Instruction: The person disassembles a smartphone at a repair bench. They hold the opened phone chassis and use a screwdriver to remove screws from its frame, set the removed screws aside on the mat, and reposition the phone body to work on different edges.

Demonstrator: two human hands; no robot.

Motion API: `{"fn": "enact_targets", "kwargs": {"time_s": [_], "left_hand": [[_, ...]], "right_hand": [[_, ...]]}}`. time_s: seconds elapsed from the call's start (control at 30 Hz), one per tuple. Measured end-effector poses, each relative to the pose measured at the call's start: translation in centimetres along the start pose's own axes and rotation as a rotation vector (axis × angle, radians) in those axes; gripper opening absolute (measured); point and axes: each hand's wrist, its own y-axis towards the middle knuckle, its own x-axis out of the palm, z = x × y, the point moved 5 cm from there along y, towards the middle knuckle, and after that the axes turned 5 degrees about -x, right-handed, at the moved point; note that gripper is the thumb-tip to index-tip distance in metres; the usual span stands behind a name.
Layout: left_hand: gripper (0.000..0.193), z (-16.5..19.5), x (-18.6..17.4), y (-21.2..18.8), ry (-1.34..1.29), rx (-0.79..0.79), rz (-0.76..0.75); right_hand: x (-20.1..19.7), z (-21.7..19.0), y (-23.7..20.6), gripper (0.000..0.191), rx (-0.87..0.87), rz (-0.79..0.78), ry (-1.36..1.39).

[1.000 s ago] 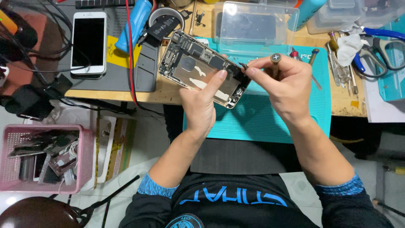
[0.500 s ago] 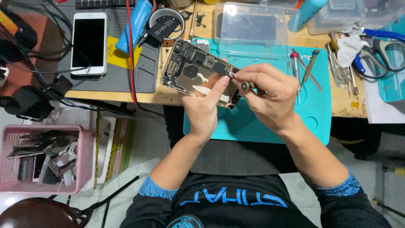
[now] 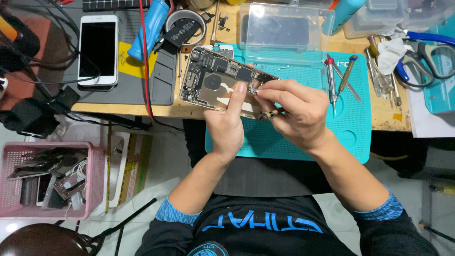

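**Inspector:** Start at the far left. What stands there?

**Assistant:** A pink plastic basket point(image 3: 47, 178) of loose phone parts sits low on the floor side, beside the wooden bench. Above it on the bench, a white smartphone with a dark screen point(image 3: 97, 50) lies face up on a grey work mat point(image 3: 151, 85), with black cables trailing across its left.

**Inspector:** And toward the centre?

**Assistant:** A blue cylindrical tool handle point(image 3: 149, 26) and a red cable point(image 3: 144, 61) cross the grey mat. Just right of them is the opened gold-framed smartphone with exposed circuit boards point(image 3: 213, 83), raised over the bench edge and the teal silicone repair mat point(image 3: 303, 137).

**Inspector:** State of the hands?

**Assistant:** The left hand point(image 3: 227, 125) grips the opened phone from below, its index finger laid straight across the internals. The right hand point(image 3: 296, 111) is closed around a small brass-tipped screwdriver point(image 3: 269, 114), fingertips pinched at the phone's right edge (what they pinch is too small to tell).

**Inspector:** Further right?

**Assistant:** A clear plastic lidded box point(image 3: 284, 31) stands behind the hands. On the teal mat lie a red-capped precision screwdriver point(image 3: 330, 83) and a crossed pair of slim drivers point(image 3: 346, 78). At the far right, metal tweezers point(image 3: 379, 78), a crumpled white cloth point(image 3: 391, 52) and blue-handled scissors point(image 3: 433, 54).
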Motion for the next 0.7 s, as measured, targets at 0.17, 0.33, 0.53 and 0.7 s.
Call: {"fn": "enact_targets", "kwargs": {"time_s": [0.17,0.33,0.53,0.7], "left_hand": [[0.013,0.24,0.06,0.11,0.015,0.016,0.022],[0.014,0.05,-0.05,-0.03,0.007,-0.005,0.030],[0.014,0.05,-0.01,0.01,-0.013,0.007,0.018],[0.015,0.04,-0.08,-0.10,-0.002,0.023,0.023]], "right_hand": [[0.33,-0.05,-0.21,0.021,-0.014,0.044,-0.045],[0.29,0.04,-0.36,0.023,0.014,0.044,-0.064],[0.30,-0.25,-0.16,0.025,-0.043,0.053,-0.122],[0.47,-0.18,-0.08,0.028,-0.028,0.062,-0.116]]}}
